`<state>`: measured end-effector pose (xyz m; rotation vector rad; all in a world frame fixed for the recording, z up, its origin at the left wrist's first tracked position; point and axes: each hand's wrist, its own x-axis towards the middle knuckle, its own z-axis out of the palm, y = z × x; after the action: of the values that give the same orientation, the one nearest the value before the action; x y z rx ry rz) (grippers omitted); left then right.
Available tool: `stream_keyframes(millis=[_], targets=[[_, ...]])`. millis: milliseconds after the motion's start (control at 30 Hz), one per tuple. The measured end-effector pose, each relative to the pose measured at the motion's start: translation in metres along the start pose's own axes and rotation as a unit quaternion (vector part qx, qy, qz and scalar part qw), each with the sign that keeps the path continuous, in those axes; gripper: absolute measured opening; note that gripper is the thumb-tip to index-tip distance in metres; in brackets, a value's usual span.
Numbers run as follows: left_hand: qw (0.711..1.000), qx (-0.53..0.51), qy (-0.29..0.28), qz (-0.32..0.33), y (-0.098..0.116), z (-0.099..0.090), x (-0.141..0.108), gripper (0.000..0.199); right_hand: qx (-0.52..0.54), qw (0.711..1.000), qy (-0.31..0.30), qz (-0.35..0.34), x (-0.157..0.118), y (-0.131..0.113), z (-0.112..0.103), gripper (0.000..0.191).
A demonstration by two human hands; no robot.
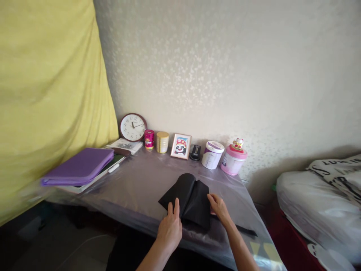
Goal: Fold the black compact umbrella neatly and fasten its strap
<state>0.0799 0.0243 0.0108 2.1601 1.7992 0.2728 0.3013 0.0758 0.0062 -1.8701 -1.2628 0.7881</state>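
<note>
A folded piece of thin black fabric (197, 203), perhaps a bag, lies near the front edge of the table with a crease down its middle. My left hand (170, 227) rests at its lower left part, two fingers stretched out over the fabric. At the right edge of the cloth, my right hand (218, 207) pinches it between thumb and fingers. A narrow black strip (246, 230) lies to the right, beyond my right forearm; whether it joins the fabric is hidden.
Along the wall stand a clock (133, 127), a pink can (149, 139), a yellow-lidded can (162, 142), a framed panda picture (181, 146), a black device (195, 152), and two tubs (213, 155), one topped by a cat figurine (237, 144). A purple folder (79, 165) lies left.
</note>
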Motion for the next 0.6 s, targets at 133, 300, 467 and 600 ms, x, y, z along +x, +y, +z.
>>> stream_keyframes(millis=[133, 300, 467, 600], targets=[[1.000, -0.005, 0.000, 0.005, 0.000, -0.001, 0.000, 0.063, 0.040, 0.999, 0.006, -0.020, -0.011, -0.005, 0.006, 0.037], [1.000, -0.011, 0.003, 0.006, -0.002, 0.001, 0.001, 0.064, 0.154, 0.985, -0.019, -0.075, -0.019, -0.024, 0.012, 0.033], [1.000, -0.011, 0.004, 0.002, -0.002, 0.004, 0.002, 0.065, 0.225, 0.969, -0.022, -0.103, -0.016, -0.060, 0.023, 0.029], [1.000, -0.016, 0.004, 0.008, -0.003, 0.004, 0.003, 0.065, 0.255, 0.958, -0.049, -0.124, -0.006, -0.081, 0.043, 0.031]])
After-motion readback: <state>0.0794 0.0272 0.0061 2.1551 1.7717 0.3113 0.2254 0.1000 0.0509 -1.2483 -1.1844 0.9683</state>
